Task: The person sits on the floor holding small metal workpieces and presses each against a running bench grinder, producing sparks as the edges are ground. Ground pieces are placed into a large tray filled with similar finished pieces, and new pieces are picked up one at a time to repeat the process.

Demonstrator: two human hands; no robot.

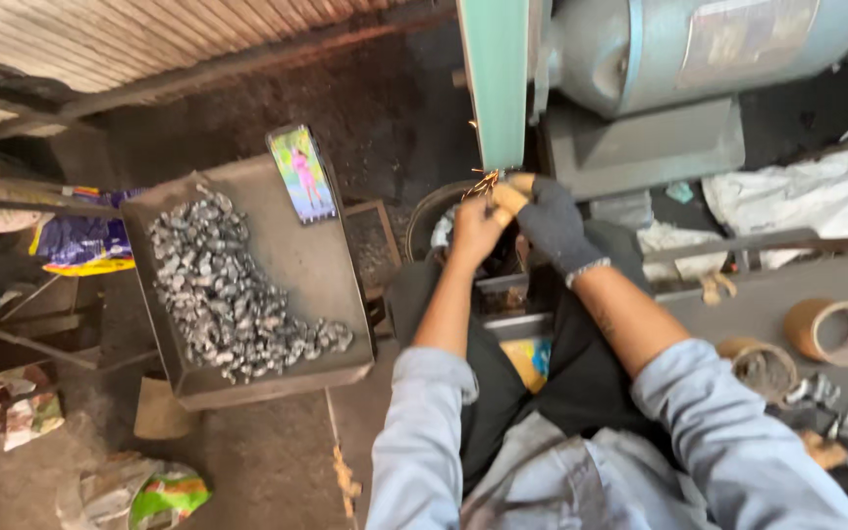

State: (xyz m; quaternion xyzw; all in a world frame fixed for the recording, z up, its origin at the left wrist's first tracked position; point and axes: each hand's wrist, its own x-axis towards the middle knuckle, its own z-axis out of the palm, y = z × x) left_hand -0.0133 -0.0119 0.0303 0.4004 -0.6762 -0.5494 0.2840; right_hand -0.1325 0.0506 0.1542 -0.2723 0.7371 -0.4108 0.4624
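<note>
My left hand [473, 228] is bare and my right hand [550, 224] wears a dark glove with tan fingertips. Both are closed together on a small metal piece [490, 182] that I press against the lower end of a green sanding belt [496, 79]. Small sparks fly at the contact point. The piece itself is mostly hidden by my fingers. A dark metal tray [321, 265] to my left holds a heap of several small shiny metal parts [223, 285].
A phone [302, 174] with a lit screen leans on the tray's far edge. A grey motor housing [660, 44] sits right of the belt. Tape rolls [836, 332] lie on a bench at right. Crumpled bags [134, 491] litter the dirty floor.
</note>
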